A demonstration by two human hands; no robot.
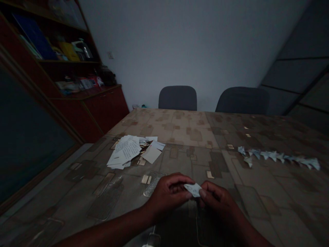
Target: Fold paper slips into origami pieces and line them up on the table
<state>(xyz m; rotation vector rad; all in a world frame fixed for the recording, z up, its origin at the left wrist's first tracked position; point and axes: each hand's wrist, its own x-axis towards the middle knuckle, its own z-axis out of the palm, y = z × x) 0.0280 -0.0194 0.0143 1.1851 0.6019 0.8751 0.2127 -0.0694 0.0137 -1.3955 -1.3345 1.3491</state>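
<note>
A small folded piece of white paper [193,189] with faint marks on it is held between my two hands, above the near part of the table. My left hand [171,190] pinches its left side between thumb and fingers. On its right side, the thumb and forefinger of my right hand [217,197] are closed on it. Farther right on the table lies a row of small folded paper pieces [273,156] with pointed ends. One more folded piece [248,161] sits just in front of the row's left end.
To the left is a loose pile of printed paper sheets [125,152] with a plain card [152,154] on its right side. The patterned tablecloth [177,130] covers the table. Two grey chairs [177,97] stand behind it. A wooden cabinet [102,106] with filled shelves is at the left.
</note>
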